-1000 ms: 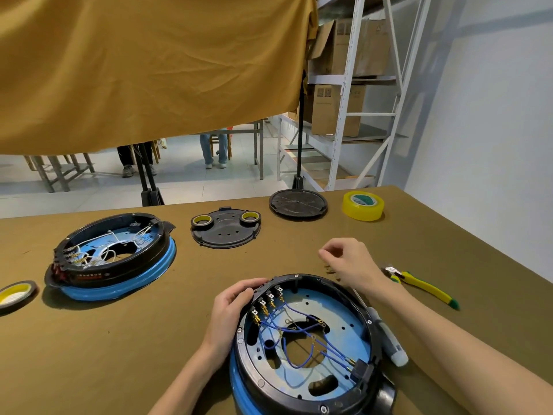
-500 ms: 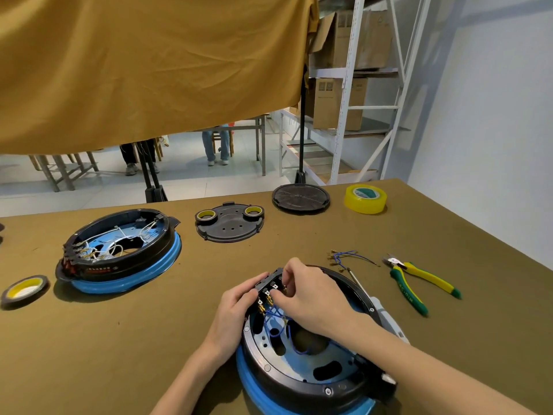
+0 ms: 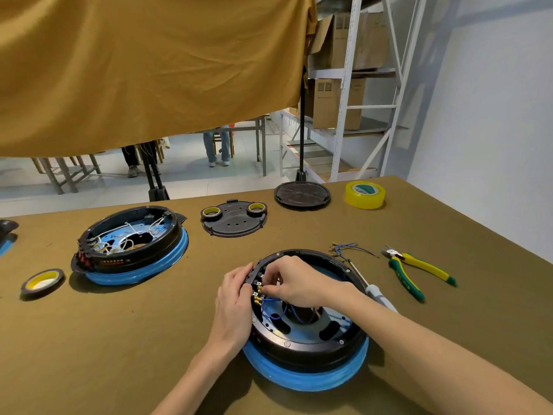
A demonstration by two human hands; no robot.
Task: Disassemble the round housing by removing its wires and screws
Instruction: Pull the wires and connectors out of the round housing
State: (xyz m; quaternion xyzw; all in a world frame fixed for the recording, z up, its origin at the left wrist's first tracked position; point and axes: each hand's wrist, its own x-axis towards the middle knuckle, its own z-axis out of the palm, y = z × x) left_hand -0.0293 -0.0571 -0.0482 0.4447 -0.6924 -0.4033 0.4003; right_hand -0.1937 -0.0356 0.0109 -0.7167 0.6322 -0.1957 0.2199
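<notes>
Far left on the table (image 3: 89, 339) lay a tape roll (image 3: 42, 280), then a second housing (image 3: 130, 245) on a blue ring, white wires inside, untouched. Behind centre sat a black cover plate (image 3: 234, 220) with two small tape rolls on it.

Front centre was the round housing (image 3: 308, 327), open side up, blue ring underneath. The left hand (image 3: 235, 298) was wrapped on its left rim, fingers curled over the edge beside the terminal block (image 3: 258, 284), bracing it. The right hand (image 3: 294, 284) reached in from the right, fingertips (image 3: 267, 279) pinched together at the brass terminals; it looked like a grip on one connector, but the exact contact was hidden by the fingers, so cannot tell which terminal. Blue wires (image 3: 279, 311) looped loose inside the housing below the hands.

Right of the housing: a screwdriver (image 3: 374, 290) lying against its rim, a removed blue wire bundle (image 3: 350, 250) on the table, yellow-green pliers (image 3: 416, 272), and further back a black disc (image 3: 302, 194) and a yellow tape roll (image 3: 365, 194).

Judged step: pulling wire connectors off terminals; screws on the rim still in.

Risks: pulling on the wire instead of the connector could tear it out of the crimp. A stuck connector releasing suddenly could jerk the hand and knock the screwdriver off. If the left hand's brace slipped, the housing could slide on its ring.
</notes>
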